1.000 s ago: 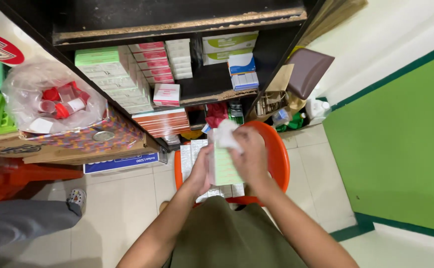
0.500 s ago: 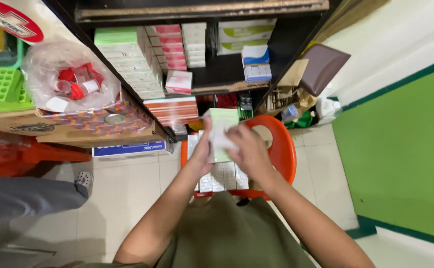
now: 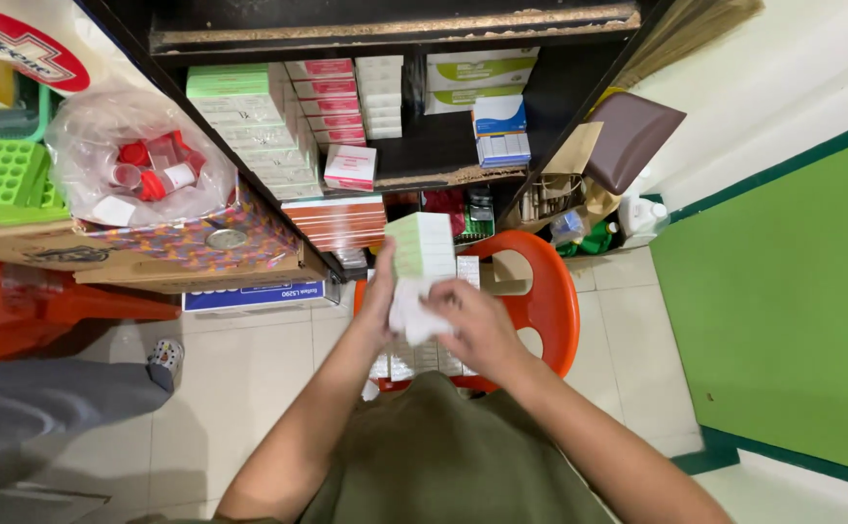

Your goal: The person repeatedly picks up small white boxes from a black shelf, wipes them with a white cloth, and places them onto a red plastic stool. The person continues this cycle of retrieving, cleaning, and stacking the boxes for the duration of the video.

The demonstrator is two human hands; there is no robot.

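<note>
From the head camera, the left hand (image 3: 381, 301) grips a pale green and white box (image 3: 422, 245) along its left side, fingers closed around it, holding it upright over the orange chair (image 3: 540, 301). The right hand (image 3: 477, 325) presses a white cloth (image 3: 409, 312) against the box's lower end, fingers curled on the cloth.

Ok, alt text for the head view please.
The left hand holds up a pale green box while the right hand presses a white cloth against it, above an orange chair before stocked black shelves.
</note>
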